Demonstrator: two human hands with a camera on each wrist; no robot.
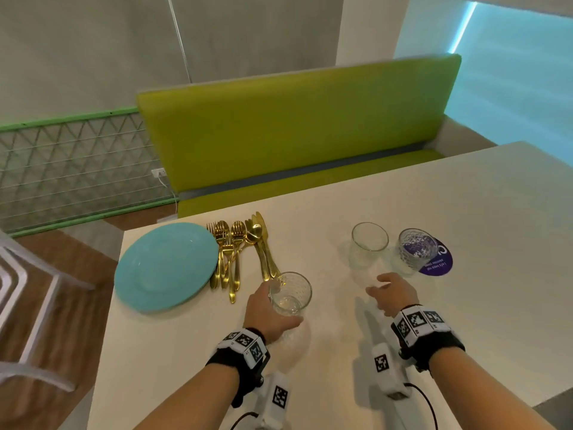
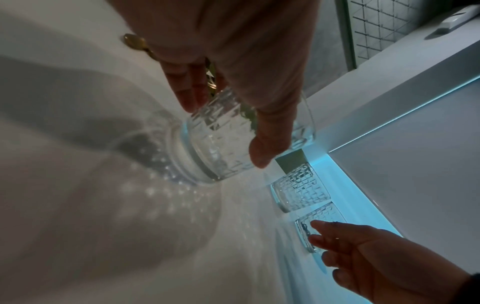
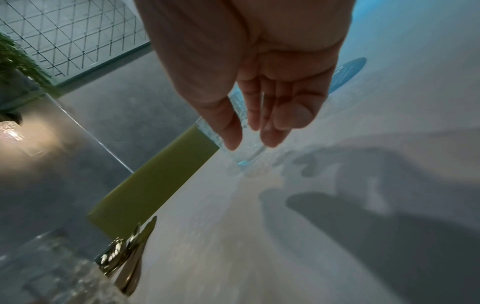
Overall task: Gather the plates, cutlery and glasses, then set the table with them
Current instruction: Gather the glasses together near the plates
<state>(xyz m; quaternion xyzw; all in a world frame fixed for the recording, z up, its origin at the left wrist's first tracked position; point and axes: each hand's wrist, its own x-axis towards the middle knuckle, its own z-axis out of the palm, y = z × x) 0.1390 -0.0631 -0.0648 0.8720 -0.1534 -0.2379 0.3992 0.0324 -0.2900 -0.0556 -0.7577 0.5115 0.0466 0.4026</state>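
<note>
On the white table (image 1: 341,352) lie a teal plate (image 1: 167,265) and a bunch of gold cutlery (image 1: 238,249) to its right. My left hand (image 1: 280,302) grips a patterned clear glass (image 1: 290,293) just right of the cutlery handles; thumb and fingers wrap its sides (image 2: 221,139). I cannot tell whether its base touches the table. Two more glasses (image 1: 369,243) (image 1: 414,249) stand farther right. My right hand (image 1: 376,285) hovers open just short of them, holding nothing, its fingers (image 3: 272,123) loosely bent in front of a glass (image 3: 244,156).
A round purple sticker (image 1: 441,259) lies under the rightmost glass. A green bench (image 1: 294,135) runs behind the table's far edge. White chair frames (image 1: 31,305) stand at the left over the wooden floor. The table's left edge is close to the plate.
</note>
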